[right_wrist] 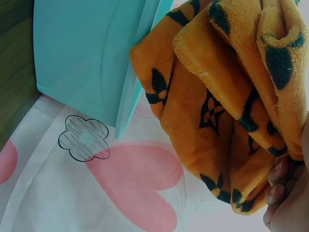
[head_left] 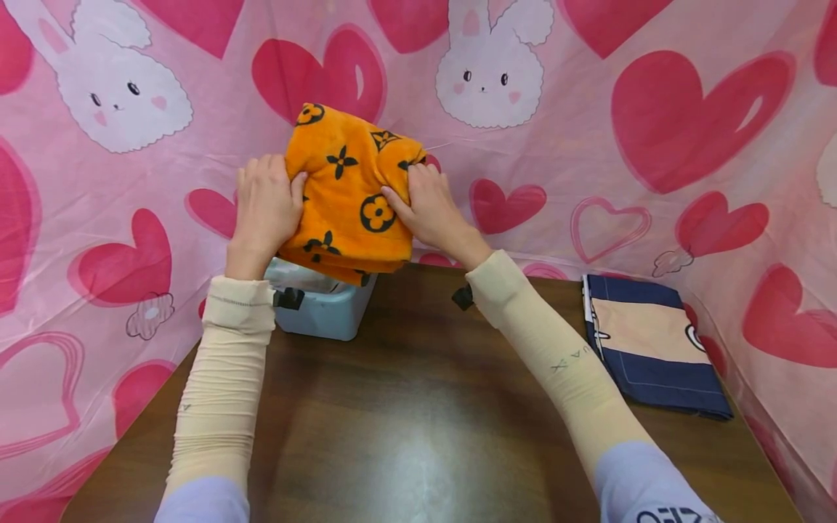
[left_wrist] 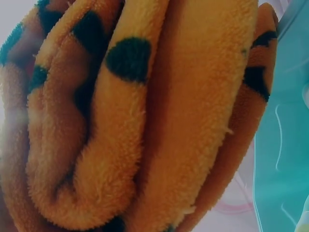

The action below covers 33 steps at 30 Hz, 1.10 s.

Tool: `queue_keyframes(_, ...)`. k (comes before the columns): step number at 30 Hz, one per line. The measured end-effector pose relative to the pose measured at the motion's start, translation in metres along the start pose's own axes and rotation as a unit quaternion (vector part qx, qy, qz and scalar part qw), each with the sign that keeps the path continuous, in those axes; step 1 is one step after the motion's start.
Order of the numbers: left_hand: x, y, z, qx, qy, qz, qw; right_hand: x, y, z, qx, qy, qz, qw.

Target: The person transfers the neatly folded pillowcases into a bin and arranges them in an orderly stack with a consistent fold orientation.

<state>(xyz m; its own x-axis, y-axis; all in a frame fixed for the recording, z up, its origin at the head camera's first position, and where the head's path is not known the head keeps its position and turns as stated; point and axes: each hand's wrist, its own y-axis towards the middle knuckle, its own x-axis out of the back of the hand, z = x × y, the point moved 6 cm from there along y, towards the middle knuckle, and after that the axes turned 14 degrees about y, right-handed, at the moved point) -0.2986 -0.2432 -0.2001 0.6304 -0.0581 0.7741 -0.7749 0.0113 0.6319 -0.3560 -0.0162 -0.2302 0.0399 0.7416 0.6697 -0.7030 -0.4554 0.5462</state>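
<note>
A folded orange plush cloth point(head_left: 353, 174) with dark flower motifs is held up between both hands, above a light blue bin point(head_left: 320, 319). My left hand point(head_left: 267, 207) grips its left edge, thumb on the near face. On the opposite edge my right hand point(head_left: 434, 207) pinches it, thumb also in front. Several thick layers of the cloth point(left_wrist: 178, 111) fill the left wrist view, beside the bin's wall point(left_wrist: 280, 150). In the right wrist view, curled fingertips point(right_wrist: 276, 193) show under the cloth point(right_wrist: 207, 111). The cloth hides part of the bin's top.
Something clear and crinkled, like plastic, shows at the bin's opening point(head_left: 297, 276). A folded navy and beige cloth point(head_left: 654, 341) lies at the right of the brown table point(head_left: 405, 407). Pink heart-and-rabbit sheeting point(head_left: 556, 167) hangs behind and along both sides.
</note>
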Motion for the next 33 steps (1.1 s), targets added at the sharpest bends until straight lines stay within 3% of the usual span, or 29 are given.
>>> queue_keyframes(11,0.004,0.003,0.007,0.01,0.002,-0.006,0.9999,-0.005,0.006,0.004,0.001,-0.006,0.002,1.0)
queue_keyframes(20,0.006,0.003,0.014,0.023,0.01,0.009,0.9996,-0.011,0.01,0.007,0.0,0.008,0.005,1.0)
queue_keyframes(27,0.004,0.004,0.023,0.033,0.01,0.022,0.9992,-0.02,0.015,0.009,-0.005,0.015,0.011,0.9998)
queue_keyframes(33,0.0,0.003,0.03,0.036,0.005,0.012,0.9993,-0.026,0.017,0.012,0.0,0.018,0.019,0.9997)
